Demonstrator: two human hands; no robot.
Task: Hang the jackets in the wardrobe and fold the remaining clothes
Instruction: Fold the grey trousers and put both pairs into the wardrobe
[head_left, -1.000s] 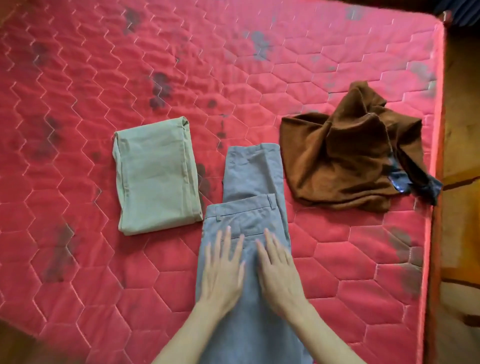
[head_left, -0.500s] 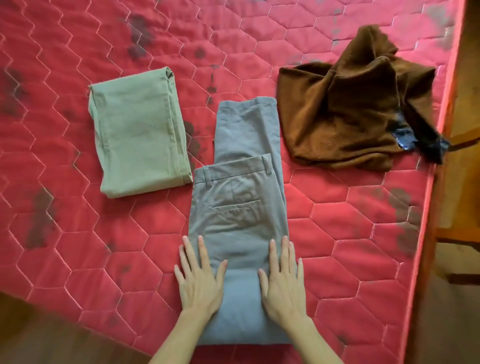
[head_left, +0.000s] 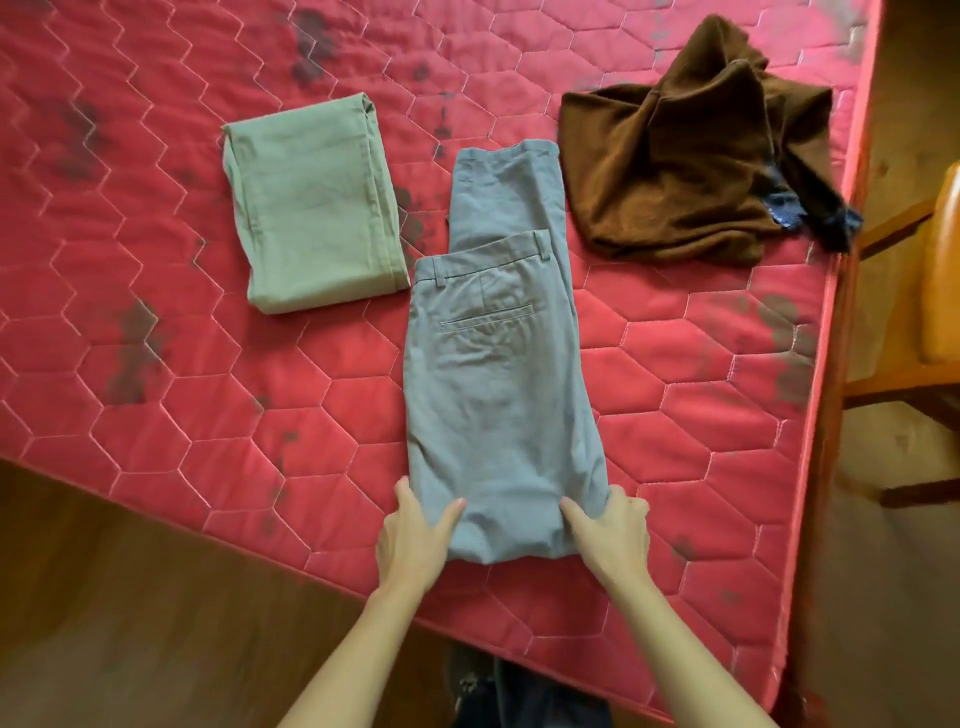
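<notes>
1. Grey trousers lie folded on the red quilted mattress.
2. The left hand and right hand grip their near corners, thumbs on top.
3. Folded green trousers lie far left.
4. A crumpled brown garment lies far right.

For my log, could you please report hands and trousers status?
Left hand, right hand grip grey trousers' near fold. Trousers half-folded on mattress. Folded green trousers, brown garment lie clear.

Home bedroom, red quilted mattress on a wooden bed frame, clothes laid out on it, wood floor, wooden chair beside the bed
</notes>
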